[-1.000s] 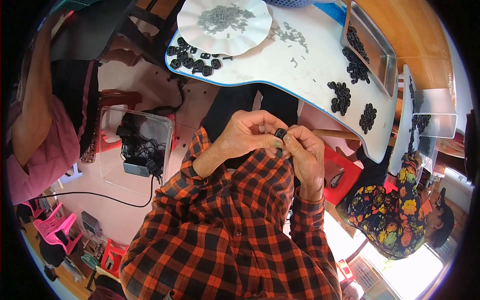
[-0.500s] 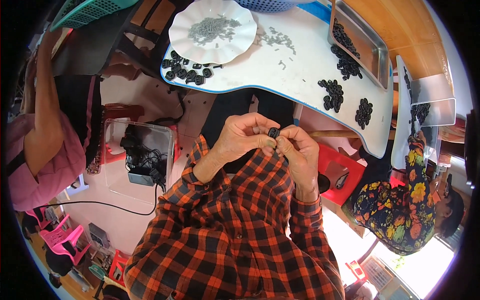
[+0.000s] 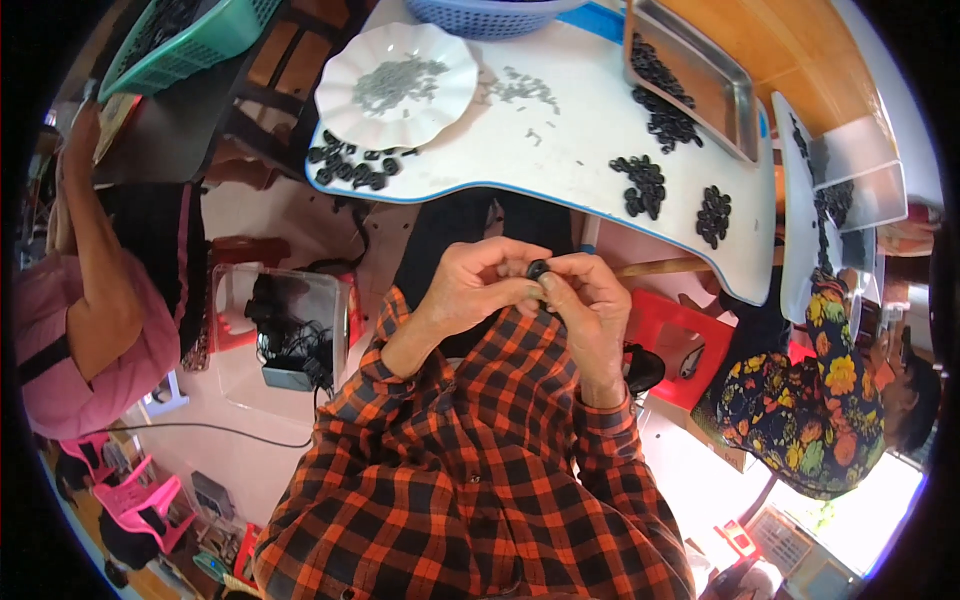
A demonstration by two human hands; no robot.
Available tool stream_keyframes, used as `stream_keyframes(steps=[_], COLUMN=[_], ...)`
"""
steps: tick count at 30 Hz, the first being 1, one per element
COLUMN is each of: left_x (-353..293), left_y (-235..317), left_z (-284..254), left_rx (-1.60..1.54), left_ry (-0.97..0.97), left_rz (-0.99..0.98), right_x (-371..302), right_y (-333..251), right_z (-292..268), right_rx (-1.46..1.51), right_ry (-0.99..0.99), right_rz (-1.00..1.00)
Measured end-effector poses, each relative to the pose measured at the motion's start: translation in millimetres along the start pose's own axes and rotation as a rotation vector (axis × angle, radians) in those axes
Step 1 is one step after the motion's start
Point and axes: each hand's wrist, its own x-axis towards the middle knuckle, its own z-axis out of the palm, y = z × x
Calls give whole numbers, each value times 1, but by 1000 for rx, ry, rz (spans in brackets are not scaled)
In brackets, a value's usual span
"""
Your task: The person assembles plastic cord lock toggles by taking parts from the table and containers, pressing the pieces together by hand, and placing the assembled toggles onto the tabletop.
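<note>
Between the fingertips of both hands is a small rounded black plastic part (image 3: 538,269), held in front of my body below the table's edge. My left hand (image 3: 482,284) pinches it from the left, thumb underneath. My right hand (image 3: 588,297) grips its other side with thumb and index finger. The fingers cover much of the part, so its exact kind is unclear. On the white table (image 3: 480,150) a scalloped white plate (image 3: 345,115) carries a heap of small grey pins (image 3: 402,85). Beside the plate's near edge lie several similar black parts (image 3: 352,170).
More grey pins (image 3: 524,88) are scattered right of the plate. Piles of small black pieces (image 3: 640,186) lie toward the right, by a metal tray (image 3: 745,100). A blue basket (image 3: 490,18) stands at the back. One person (image 3: 800,405) sits at right, another (image 3: 110,310) at left.
The black part has turned between my fingers and now shows a rounder outline. My view has shifted slightly, so the table and plate appear further left. Both hands keep their pinch.
</note>
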Motion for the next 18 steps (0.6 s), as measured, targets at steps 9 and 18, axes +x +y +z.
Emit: stream_keyframes(steps=[9,18], left_x=[-2,10], left_y=[-4,0], left_z=[4,8], left_rx=[161,477], left_ry=[9,-39], left_rz=[-12,146], right_x=[-7,-8], right_y=[15,11], right_z=[-5,-17], right_rx=[-58,115], right_ry=[45,80], right_rz=[-170,106])
